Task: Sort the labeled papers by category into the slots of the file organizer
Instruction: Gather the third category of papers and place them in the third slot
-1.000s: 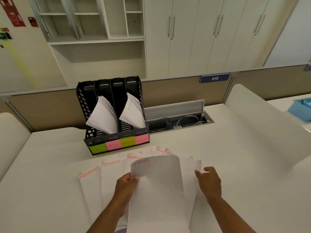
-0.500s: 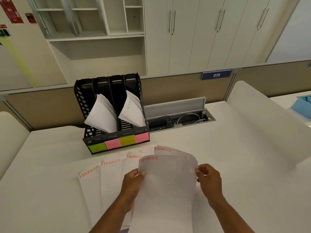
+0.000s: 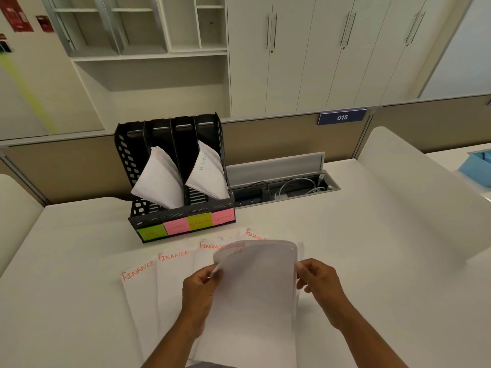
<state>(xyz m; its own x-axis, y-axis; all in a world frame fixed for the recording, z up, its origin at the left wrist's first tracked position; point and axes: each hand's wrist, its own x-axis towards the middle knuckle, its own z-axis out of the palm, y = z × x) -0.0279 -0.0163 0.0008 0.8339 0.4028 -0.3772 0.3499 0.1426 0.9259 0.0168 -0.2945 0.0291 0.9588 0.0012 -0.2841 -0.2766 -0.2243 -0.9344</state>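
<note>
A black file organizer [image 3: 125,166] stands at the back of the white desk, its slots tagged with green and pink sticky notes [image 3: 199,221]. Folded white papers [image 3: 159,179] lean out of two slots. Several sheets marked FINANCE in orange [image 3: 172,277] lie fanned on the desk. I hold one white sheet [image 3: 255,296] lifted above them, its top edge curling over toward me. My left hand [image 3: 200,296] pinches its left edge and my right hand [image 3: 320,285] pinches its right edge.
An open cable tray [image 3: 284,185] with wires sits in the desk right of the organizer. A white divider panel [image 3: 414,187] rises at the right, another at the far left [image 3: 13,208]. A blue box [image 3: 477,166] rests on the neighbouring desk.
My right hand has closed on the sheet's right edge. Both hands raised the sheet off the pile, and its top has bent over so the label faces away.
</note>
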